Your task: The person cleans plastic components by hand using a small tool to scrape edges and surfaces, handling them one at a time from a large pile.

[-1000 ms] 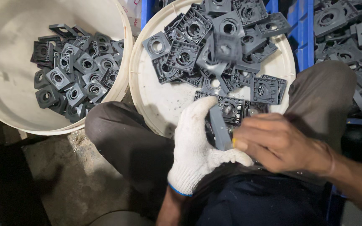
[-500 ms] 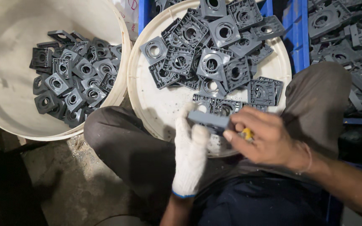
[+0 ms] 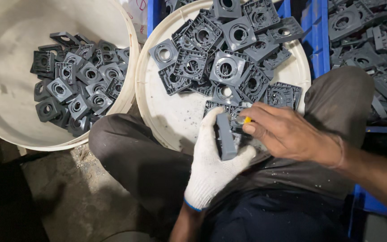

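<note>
Both hands [image 3: 247, 148] around one grey part [image 3: 225, 136]

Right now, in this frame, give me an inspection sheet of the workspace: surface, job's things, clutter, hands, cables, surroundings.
Surface: dusty concrete floor; the person sits with knees raised over it.
Job's things: grey plastic part, held edge-on; small yellow-tipped tool at its upper end.
Clutter: pale shavings on the trouser lap.
Hands: left hand, in a white knit glove, grips the part; right hand, bare, pinches the tool.
Cables: nothing seen.
Surroundings: right white bucket heaped with square grey parts; left white bucket with a smaller pile; blue crate with more grey parts at right.
</note>
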